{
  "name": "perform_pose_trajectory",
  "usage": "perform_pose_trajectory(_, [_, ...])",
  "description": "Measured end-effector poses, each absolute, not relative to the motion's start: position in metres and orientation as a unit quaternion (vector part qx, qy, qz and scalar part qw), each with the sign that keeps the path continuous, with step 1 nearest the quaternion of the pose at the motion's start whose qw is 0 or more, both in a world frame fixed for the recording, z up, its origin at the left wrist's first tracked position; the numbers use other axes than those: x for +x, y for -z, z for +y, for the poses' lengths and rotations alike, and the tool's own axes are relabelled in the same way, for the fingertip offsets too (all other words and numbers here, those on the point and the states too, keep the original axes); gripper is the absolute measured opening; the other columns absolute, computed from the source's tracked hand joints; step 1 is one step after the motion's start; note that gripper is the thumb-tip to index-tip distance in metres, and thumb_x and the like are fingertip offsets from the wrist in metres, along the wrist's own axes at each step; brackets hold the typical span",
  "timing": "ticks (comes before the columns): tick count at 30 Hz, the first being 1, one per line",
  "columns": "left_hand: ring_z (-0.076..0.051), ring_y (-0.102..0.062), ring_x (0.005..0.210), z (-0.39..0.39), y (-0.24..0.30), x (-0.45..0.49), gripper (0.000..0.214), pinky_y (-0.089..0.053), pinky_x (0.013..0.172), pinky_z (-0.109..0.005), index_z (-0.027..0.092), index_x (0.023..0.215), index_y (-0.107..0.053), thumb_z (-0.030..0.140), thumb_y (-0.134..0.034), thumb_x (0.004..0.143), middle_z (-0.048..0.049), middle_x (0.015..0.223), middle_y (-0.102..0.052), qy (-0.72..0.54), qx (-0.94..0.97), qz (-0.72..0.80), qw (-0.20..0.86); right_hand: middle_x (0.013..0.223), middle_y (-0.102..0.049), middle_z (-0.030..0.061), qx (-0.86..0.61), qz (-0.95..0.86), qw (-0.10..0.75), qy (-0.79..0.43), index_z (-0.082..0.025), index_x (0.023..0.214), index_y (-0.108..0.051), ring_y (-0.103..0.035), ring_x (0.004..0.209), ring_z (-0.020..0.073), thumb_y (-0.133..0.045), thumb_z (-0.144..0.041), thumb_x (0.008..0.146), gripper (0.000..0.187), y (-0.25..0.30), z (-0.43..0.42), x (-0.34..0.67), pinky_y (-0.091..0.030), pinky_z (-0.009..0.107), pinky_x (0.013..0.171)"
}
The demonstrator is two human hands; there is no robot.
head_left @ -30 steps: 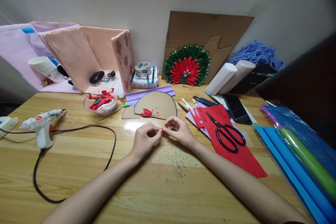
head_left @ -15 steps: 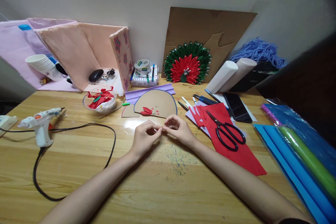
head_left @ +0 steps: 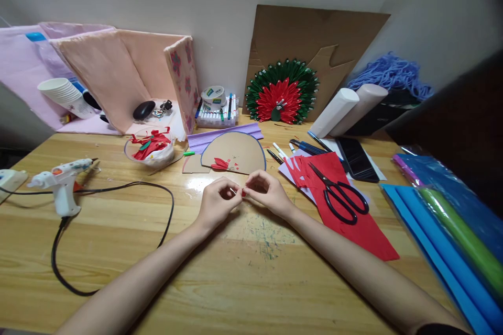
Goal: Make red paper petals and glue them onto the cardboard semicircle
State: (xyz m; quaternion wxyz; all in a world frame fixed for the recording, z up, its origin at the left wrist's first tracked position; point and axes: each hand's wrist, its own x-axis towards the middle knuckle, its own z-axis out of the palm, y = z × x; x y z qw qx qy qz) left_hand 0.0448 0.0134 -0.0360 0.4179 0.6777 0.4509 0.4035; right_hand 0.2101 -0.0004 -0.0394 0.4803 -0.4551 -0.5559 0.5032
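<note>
Above the table's middle, my left hand (head_left: 218,204) and my right hand (head_left: 271,196) meet at the fingertips, both closed in a pinch. Between them shows a small piece of red paper (head_left: 243,192), mostly covered by the fingers. A thin white stick (head_left: 233,190) pokes out within the curl of my left hand; its other end is hidden. Just beyond the fingers lies a half-round cardboard (head_left: 239,149) edged in blue, bearing red petals (head_left: 220,164) and red scraps. To the right, black-handled scissors (head_left: 340,196) rest on red paper (head_left: 363,235).
A glue gun (head_left: 65,186) stands at the left, its black cord (head_left: 172,204) looping over the table. Behind are a bowl of red scraps (head_left: 151,149), a marker box (head_left: 218,115) and a red-green petal fan (head_left: 281,94) against cardboard. Blue rolls (head_left: 428,241) line the right edge.
The red piece between my fingertips shows more clearly now. Both hands stay in nearly the same place; the view has shifted slightly.
</note>
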Motion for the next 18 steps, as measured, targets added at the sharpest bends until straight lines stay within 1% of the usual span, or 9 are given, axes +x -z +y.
perform_pose_trajectory(5, [-0.011,-0.056,0.062,0.0136,0.0347,0.0452,0.009,-0.045,0.059,-0.021,0.013,0.069,-0.062,0.021,-0.063,0.072,-0.0032,0.071,-0.063,-0.400,0.654,0.455,0.452,0.078,-0.059,-0.0006,-0.440,-0.559,0.489,-0.505,-0.020,0.082,-0.054,-0.059,0.072,0.0119,-0.069,-0.025,0.072,0.019,0.0410,-0.0010,0.2085,-0.049,0.027,0.070])
perform_pose_trajectory(10, [-0.011,-0.056,0.058,0.0130,0.0333,0.0464,0.014,-0.045,0.056,-0.021,0.012,0.071,-0.064,0.026,-0.064,0.071,-0.0030,0.066,-0.064,-0.381,0.628,0.475,0.484,0.078,-0.060,0.0000,-0.454,-0.549,0.485,-0.508,-0.020,0.083,-0.053,-0.060,0.070,0.0116,-0.067,-0.029,0.073,0.020,0.0431,-0.0029,0.2055,-0.050,0.026,0.066])
perform_pose_trajectory(14, [-0.011,-0.057,0.058,0.0125,0.0332,0.0471,0.015,-0.046,0.056,-0.021,0.012,0.070,-0.064,0.027,-0.066,0.070,-0.0030,0.066,-0.065,-0.385,0.621,0.479,0.486,0.079,-0.059,0.0000,-0.474,-0.564,0.483,-0.474,-0.020,0.086,-0.053,-0.059,0.068,0.0113,-0.066,-0.030,0.074,0.020,0.0423,-0.0060,0.2032,-0.049,0.024,0.061])
perform_pose_trajectory(18, [-0.011,-0.057,0.057,0.0124,0.0354,0.0472,0.014,-0.046,0.055,-0.021,0.013,0.070,-0.065,0.027,-0.066,0.069,-0.0026,0.065,-0.066,-0.391,0.619,0.484,0.479,0.080,-0.058,0.0006,-0.483,-0.585,0.483,-0.437,-0.020,0.086,-0.054,-0.059,0.070,0.0123,-0.065,-0.029,0.075,0.018,0.0397,-0.0091,0.2016,-0.049,0.024,0.059])
